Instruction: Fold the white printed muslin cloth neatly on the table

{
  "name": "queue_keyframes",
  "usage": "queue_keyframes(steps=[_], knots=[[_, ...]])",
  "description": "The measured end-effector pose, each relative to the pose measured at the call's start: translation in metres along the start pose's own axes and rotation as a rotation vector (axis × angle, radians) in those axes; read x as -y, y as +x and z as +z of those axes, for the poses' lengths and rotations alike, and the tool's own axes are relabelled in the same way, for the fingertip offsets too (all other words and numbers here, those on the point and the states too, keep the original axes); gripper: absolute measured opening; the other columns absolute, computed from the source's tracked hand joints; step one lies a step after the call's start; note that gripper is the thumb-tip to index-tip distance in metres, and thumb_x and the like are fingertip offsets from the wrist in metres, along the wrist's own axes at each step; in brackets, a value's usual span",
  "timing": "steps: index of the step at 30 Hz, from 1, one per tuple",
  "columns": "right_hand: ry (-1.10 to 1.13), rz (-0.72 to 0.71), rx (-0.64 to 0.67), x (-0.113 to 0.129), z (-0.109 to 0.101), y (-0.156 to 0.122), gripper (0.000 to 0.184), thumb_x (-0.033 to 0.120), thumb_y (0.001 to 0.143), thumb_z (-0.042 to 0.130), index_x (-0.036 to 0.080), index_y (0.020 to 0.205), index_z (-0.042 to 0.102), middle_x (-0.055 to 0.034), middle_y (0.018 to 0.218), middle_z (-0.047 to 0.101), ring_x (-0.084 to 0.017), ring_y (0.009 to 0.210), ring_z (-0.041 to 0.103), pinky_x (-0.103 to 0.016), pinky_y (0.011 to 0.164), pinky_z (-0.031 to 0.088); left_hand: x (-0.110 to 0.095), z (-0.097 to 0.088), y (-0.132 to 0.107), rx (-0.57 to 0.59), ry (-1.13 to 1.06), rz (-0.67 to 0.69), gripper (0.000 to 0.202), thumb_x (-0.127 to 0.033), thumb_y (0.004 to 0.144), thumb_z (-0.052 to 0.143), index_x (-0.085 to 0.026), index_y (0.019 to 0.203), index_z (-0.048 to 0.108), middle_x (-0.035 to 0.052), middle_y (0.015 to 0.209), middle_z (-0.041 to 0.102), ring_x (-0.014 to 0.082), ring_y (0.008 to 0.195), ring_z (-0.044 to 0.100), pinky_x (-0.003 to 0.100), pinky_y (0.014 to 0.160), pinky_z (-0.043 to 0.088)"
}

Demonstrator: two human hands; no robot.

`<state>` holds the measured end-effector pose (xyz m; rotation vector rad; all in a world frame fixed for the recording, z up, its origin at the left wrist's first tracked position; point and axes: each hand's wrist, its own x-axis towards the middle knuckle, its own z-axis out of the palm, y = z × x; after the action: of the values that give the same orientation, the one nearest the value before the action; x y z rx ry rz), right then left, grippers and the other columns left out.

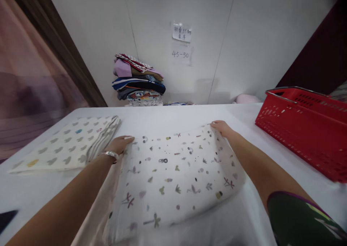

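A white cloth [176,173] printed with small palm trees, plants and birds is stretched between my two hands above the white table. Its far left corner is pinched in my left hand [120,144], which has a silver bracelet [111,154] at the wrist. My right hand [221,126] grips the far right corner, held slightly higher. The near part of the cloth hangs toward me, and its lower end runs out of view. Left of my left hand lies a folded cream cloth [65,141] with grey, mouse-head-like shapes.
A red plastic basket [300,130] with a metal handle stands at the right. Several folded fabrics form a stack [138,81] beyond the table's far edge. Paper signs [181,32] hang on the wall. A dark object [7,219] sits at the lower left.
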<state>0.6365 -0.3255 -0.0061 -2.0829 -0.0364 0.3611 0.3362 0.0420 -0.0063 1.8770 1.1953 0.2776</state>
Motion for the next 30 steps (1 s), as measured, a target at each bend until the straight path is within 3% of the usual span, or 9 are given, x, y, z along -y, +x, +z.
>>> queue_keyframes(steps=[5,9,15,19,25,30], knots=[[-0.082,-0.079,-0.08,0.022,0.012,0.025,0.046,0.031,0.07,0.069,0.013,0.112,0.061,-0.0074,0.088,0.068,-0.018,0.076,0.063,-0.025,0.067,0.049,-0.021,0.005,0.011,-0.074,0.06,0.012,0.028,-0.036,0.067,0.063,-0.016,0.087,0.064,0.0036,0.078,0.066,0.0194,0.076,0.061,0.024,0.058,0.044],[-0.192,-0.099,-0.049,0.022,0.021,0.031,0.047,0.031,0.071,0.069,0.011,0.113,0.061,-0.013,0.107,0.064,-0.024,0.095,0.061,-0.029,0.082,0.047,-0.028,0.009,0.012,-0.088,0.106,-0.008,0.024,-0.036,0.068,0.064,-0.015,0.078,0.063,0.0042,0.07,0.062,0.0201,0.072,0.059,0.025,0.056,0.04],[-0.328,-0.02,0.084,0.009,-0.006,0.008,0.066,0.043,0.073,0.067,0.016,0.13,0.048,-0.0168,0.138,0.042,-0.031,0.116,0.049,-0.038,0.086,0.047,-0.015,-0.002,-0.005,0.045,0.028,-0.039,0.045,-0.048,0.063,0.068,-0.013,0.09,0.062,0.0026,0.067,0.061,0.0169,0.062,0.058,0.025,0.052,0.043],[-0.355,0.034,0.204,-0.008,-0.037,-0.025,0.073,0.05,0.074,0.064,0.018,0.135,0.042,-0.0175,0.136,0.044,-0.029,0.106,0.056,-0.037,0.078,0.051,-0.001,-0.016,-0.03,0.145,-0.024,-0.073,0.055,-0.046,0.065,0.067,-0.01,0.105,0.057,0.0051,0.072,0.064,0.0165,0.063,0.06,0.024,0.054,0.047],[-0.291,0.135,0.352,-0.051,-0.076,-0.082,0.077,0.057,0.072,0.063,0.024,0.138,0.038,-0.0133,0.125,0.055,-0.025,0.096,0.061,-0.033,0.071,0.053,0.028,-0.031,-0.086,0.218,0.097,0.022,0.073,-0.046,0.069,0.063,-0.011,0.129,0.04,0.014,0.107,0.062,0.0177,0.074,0.061,0.023,0.052,0.047],[-0.266,0.206,0.367,-0.08,-0.098,-0.125,0.081,0.06,0.071,0.063,0.026,0.139,0.034,-0.0098,0.086,0.067,-0.023,0.074,0.065,-0.03,0.06,0.054,0.049,-0.033,-0.146,0.236,0.139,0.063,0.067,-0.044,0.072,0.061,-0.012,0.127,0.042,0.0131,0.107,0.062,0.0147,0.066,0.061,0.023,0.054,0.046]])
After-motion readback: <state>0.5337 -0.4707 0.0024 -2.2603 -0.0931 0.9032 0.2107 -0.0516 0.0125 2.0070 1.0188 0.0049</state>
